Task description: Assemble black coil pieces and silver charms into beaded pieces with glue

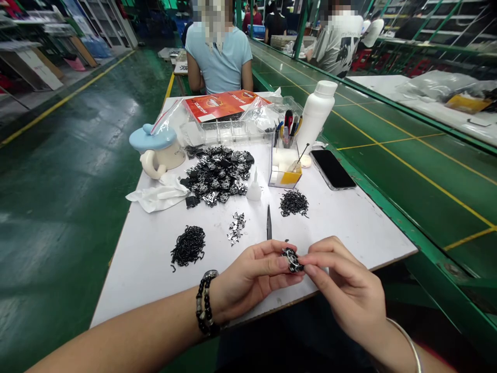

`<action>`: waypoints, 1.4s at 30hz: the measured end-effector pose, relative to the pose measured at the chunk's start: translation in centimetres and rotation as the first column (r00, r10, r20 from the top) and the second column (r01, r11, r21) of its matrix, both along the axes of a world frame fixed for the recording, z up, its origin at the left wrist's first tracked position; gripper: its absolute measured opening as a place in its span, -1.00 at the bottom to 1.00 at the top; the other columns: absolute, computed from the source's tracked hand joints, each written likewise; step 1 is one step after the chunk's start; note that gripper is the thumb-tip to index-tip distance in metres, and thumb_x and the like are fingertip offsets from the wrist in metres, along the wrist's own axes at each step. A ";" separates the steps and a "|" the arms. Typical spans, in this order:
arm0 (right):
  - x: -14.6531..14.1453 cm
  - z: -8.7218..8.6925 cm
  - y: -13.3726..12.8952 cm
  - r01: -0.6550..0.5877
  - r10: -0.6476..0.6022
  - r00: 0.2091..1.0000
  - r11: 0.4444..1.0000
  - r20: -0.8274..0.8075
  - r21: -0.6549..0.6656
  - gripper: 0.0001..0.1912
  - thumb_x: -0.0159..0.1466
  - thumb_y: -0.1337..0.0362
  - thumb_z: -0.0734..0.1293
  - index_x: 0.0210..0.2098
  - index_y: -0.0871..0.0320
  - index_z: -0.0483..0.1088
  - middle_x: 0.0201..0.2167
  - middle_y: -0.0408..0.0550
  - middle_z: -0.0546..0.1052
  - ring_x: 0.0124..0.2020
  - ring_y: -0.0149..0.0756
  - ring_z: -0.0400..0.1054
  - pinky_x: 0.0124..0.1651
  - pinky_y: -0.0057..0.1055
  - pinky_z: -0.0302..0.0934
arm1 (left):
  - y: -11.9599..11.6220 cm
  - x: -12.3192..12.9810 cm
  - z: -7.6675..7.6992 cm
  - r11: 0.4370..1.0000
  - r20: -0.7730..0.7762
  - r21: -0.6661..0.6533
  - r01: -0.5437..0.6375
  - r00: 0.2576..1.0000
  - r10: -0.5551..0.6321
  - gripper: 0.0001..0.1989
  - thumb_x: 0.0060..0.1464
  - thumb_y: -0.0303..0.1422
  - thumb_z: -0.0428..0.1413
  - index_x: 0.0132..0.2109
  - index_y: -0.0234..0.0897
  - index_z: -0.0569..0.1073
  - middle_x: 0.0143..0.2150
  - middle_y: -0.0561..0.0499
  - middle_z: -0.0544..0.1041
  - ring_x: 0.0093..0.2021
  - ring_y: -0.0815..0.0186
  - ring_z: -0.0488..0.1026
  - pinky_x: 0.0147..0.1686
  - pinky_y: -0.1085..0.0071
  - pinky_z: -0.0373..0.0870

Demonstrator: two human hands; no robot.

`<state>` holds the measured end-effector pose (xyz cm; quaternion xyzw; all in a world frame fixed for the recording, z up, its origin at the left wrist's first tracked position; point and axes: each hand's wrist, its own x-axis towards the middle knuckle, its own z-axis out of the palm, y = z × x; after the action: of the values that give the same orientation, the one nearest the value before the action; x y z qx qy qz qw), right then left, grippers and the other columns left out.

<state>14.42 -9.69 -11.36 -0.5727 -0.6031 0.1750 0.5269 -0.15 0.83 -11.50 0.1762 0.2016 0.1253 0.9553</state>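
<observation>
Near the table's front edge, my left hand [260,274] holds a small black-and-silver part [292,260] between thumb and fingers. The thumb and index finger of my right hand [345,280] pinch at that part's right side; whether they grip a smaller piece there is hidden. Beyond my hands lie black tweezers [268,223] and a little heap of small silver pieces [236,228]. Piles of short, bent black pieces sit at the left [188,247] and right [294,202]. Farther back is a large heap of black-and-silver parts [219,175].
A small dropper bottle [254,189] stands beside the large heap. Behind are a lidded mug [159,147], crumpled tissue [159,194], a clear tool holder [285,168], a white bottle [316,116] and a phone [333,169]. A person in light blue [219,57] sits ahead.
</observation>
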 end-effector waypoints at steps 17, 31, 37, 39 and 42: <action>0.1 0.0 -0.1 -0.026 0.019 0.997 0.996 0.075 0.090 -0.70 0.22 0.58 0.25 -0.12 0.17 0.41 -0.32 -0.04 0.38 -0.27 -0.34 0.26 -0.26 -0.31 0.17 | -0.1 -0.1 0.1 1.000 -0.003 0.025 0.018 1.000 -0.018 -0.70 -0.14 -0.50 0.34 -0.19 -0.43 0.52 -0.32 -0.05 0.59 -0.29 0.35 0.55 -0.14 0.42 0.49; 0.7 0.3 0.2 -0.074 0.049 0.980 0.989 0.192 0.127 -0.69 0.19 0.60 0.26 -0.14 0.19 0.41 -0.34 -0.04 0.38 -0.29 -0.31 0.25 -0.26 -0.25 0.13 | -0.1 -0.2 0.0 0.999 0.003 0.040 0.031 1.000 -0.031 -0.69 -0.12 -0.49 0.33 -0.17 -0.42 0.51 -0.31 -0.07 0.59 -0.30 0.34 0.55 -0.13 0.42 0.47; 0.7 0.2 0.4 -0.074 0.050 0.983 0.988 0.177 0.133 -0.71 0.19 0.60 0.26 -0.15 0.20 0.41 -0.35 -0.04 0.38 -0.29 -0.32 0.24 -0.26 -0.25 0.12 | -0.2 -0.2 0.2 0.999 -0.004 0.043 0.034 0.999 -0.034 -0.69 -0.14 -0.48 0.34 -0.18 -0.43 0.51 -0.32 -0.08 0.59 -0.32 0.34 0.55 -0.17 0.44 0.48; 0.7 0.2 0.4 -0.077 0.053 0.983 0.988 0.175 0.131 -0.71 0.19 0.60 0.25 -0.16 0.21 0.41 -0.35 -0.04 0.38 -0.30 -0.32 0.25 -0.25 -0.24 0.12 | -0.2 -0.2 0.2 0.998 -0.009 0.041 0.037 0.999 -0.036 -0.68 -0.14 -0.48 0.34 -0.18 -0.42 0.52 -0.31 -0.08 0.59 -0.32 0.34 0.55 -0.16 0.43 0.48; 0.8 0.2 0.4 -0.079 0.054 0.981 0.988 0.187 0.131 -0.71 0.20 0.60 0.25 -0.15 0.20 0.40 -0.36 -0.04 0.38 -0.30 -0.31 0.25 -0.26 -0.24 0.12 | -0.2 -0.2 0.1 0.998 -0.012 0.044 0.033 0.999 -0.033 -0.68 -0.15 -0.48 0.35 -0.18 -0.42 0.52 -0.31 -0.07 0.60 -0.31 0.33 0.56 -0.16 0.43 0.48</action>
<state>15.19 -9.34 -11.14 -0.5282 -0.6783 0.0973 0.5015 -0.37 0.65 -11.39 0.2012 0.2013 0.1129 0.9520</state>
